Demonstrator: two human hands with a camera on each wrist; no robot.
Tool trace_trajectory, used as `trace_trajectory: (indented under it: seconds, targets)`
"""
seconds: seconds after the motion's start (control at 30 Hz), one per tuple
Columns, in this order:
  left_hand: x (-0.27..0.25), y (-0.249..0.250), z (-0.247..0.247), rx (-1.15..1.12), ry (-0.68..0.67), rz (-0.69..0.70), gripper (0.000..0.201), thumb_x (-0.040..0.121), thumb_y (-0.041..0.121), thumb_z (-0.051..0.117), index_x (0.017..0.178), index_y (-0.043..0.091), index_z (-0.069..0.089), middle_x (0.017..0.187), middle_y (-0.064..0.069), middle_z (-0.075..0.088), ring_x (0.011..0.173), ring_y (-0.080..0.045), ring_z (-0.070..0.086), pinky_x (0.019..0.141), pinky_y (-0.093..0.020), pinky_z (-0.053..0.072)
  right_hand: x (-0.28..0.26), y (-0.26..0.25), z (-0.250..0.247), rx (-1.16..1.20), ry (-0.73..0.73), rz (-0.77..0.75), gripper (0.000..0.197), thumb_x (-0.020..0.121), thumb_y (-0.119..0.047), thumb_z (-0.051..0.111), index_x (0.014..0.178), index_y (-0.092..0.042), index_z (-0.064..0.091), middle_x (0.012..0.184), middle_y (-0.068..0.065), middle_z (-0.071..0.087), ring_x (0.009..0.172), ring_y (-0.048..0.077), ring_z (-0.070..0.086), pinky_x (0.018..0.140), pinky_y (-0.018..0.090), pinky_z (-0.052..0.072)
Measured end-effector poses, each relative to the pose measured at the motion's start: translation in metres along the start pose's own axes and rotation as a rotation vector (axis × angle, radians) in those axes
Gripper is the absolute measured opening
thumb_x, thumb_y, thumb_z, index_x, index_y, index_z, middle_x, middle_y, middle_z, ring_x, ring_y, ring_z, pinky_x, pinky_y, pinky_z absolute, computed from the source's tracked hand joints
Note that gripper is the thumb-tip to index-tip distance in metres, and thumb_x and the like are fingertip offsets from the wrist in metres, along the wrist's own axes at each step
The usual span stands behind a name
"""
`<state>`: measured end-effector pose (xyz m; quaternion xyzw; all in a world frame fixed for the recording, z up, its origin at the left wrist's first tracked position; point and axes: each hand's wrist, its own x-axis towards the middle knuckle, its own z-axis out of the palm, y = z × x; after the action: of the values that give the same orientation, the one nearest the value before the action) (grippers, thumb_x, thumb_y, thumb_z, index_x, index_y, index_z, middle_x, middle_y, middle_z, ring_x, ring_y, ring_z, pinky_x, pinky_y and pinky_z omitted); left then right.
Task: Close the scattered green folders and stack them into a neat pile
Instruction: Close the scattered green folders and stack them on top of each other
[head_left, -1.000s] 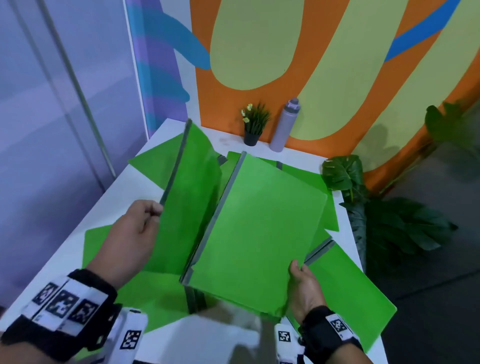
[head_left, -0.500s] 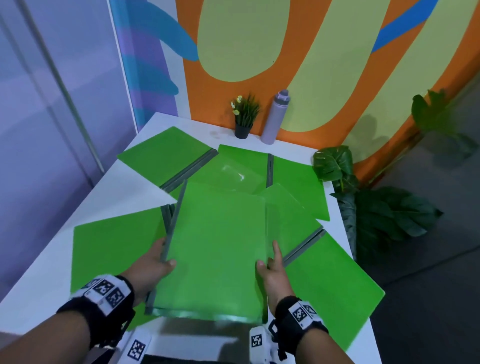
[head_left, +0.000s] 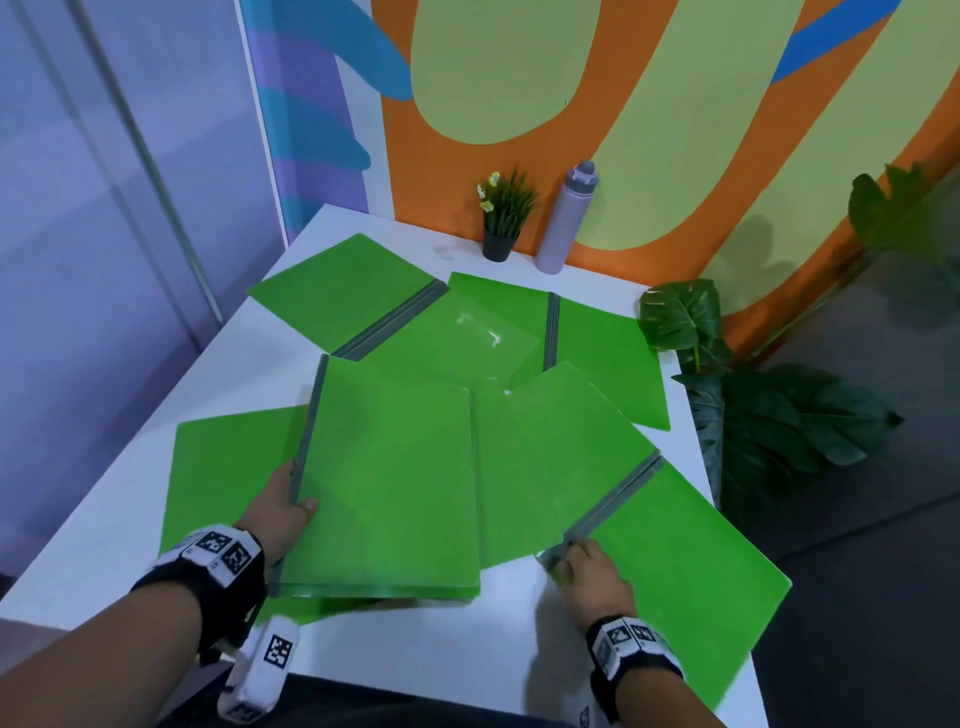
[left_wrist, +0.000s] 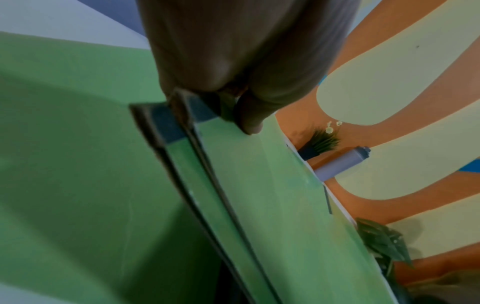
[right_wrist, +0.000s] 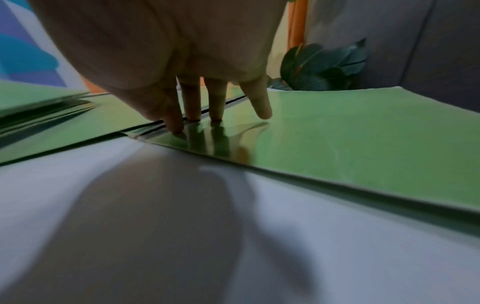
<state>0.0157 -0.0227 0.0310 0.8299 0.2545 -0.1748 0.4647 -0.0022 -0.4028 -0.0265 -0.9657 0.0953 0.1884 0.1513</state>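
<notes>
Folders (head_left: 389, 483) closed in my left hand (head_left: 280, 512) could slide apart while my right hand (head_left: 592, 574), fingers straight, presses the open folder (head_left: 675, 561).

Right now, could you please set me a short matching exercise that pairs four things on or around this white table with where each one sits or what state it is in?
Column one:
1. closed green plastic folder with a grey spine
2. open green folder at the near right corner
3. lilac cylindrical water bottle
4. small potted plant in a black pot

Column two:
A. fingers of the right hand touch its near spine end
B. upright at the wall, right of its neighbour
C. gripped at the spine by the left hand
D. upright at the wall, with yellow flowers

Pairs: 1-C, 2-A, 3-B, 4-D
</notes>
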Motion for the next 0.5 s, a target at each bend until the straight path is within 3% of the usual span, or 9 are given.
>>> trace_trajectory:
  seconds: [0.07, 0.17, 0.37, 0.43, 0.5]
  targets:
    - [-0.001, -0.008, 0.005, 0.061, 0.008, -0.02, 0.064, 0.094, 0.01, 0.05, 0.149, 0.014, 0.019, 0.152, -0.018, 0.034, 0.135, -0.039, 0.039, 0.111, -0.05, 0.033, -0.003, 0.009, -0.009, -0.037, 0.02, 0.104, 0.031, 0.093, -0.034, 0.036, 0.108, -0.023, 0.06, 0.12, -0.003, 0.054, 0.1, 0.016, 0.055, 0.094, 0.045, 0.045]
    - [-0.002, -0.016, 0.008, 0.146, 0.015, -0.051, 0.061, 0.094, 0.01, 0.051, 0.147, 0.009, 0.023, 0.148, -0.02, 0.04, 0.128, -0.039, 0.046, 0.104, -0.045, 0.039, 0.002, 0.015, -0.019, 0.0, 0.063, 0.283, 0.037, 0.09, -0.042, 0.036, 0.108, -0.02, 0.06, 0.104, 0.004, 0.058, 0.093, 0.022, 0.059, 0.09, 0.044, 0.048]
    - [0.0, -0.027, 0.01, 0.191, 0.014, -0.112, 0.056, 0.092, 0.009, 0.052, 0.142, 0.006, 0.027, 0.126, -0.022, 0.053, 0.089, -0.033, 0.057, 0.073, -0.035, 0.048, 0.013, -0.01, -0.01, 0.051, 0.18, 0.334, 0.046, 0.089, -0.035, 0.05, 0.127, -0.011, 0.043, 0.129, 0.011, 0.046, 0.113, 0.031, 0.05, 0.089, 0.045, 0.049]
    - [-0.001, -0.031, 0.01, 0.2, 0.023, -0.12, 0.055, 0.092, 0.009, 0.051, 0.142, 0.006, 0.028, 0.115, -0.02, 0.054, 0.079, -0.029, 0.057, 0.063, -0.032, 0.046, 0.018, -0.014, -0.005, 0.156, 0.169, 0.408, 0.051, 0.087, -0.032, 0.055, 0.128, -0.008, 0.041, 0.127, 0.014, 0.047, 0.109, 0.033, 0.053, 0.087, 0.045, 0.051]
    - [-0.002, -0.033, 0.01, 0.208, 0.023, -0.129, 0.054, 0.092, 0.009, 0.051, 0.141, 0.005, 0.028, 0.104, -0.015, 0.053, 0.067, -0.024, 0.053, 0.054, -0.029, 0.041, 0.025, -0.008, -0.001, 0.312, 0.157, 0.535, 0.047, 0.084, -0.031, 0.059, 0.119, -0.003, 0.046, 0.114, 0.017, 0.053, 0.097, 0.035, 0.059, 0.081, 0.044, 0.055]
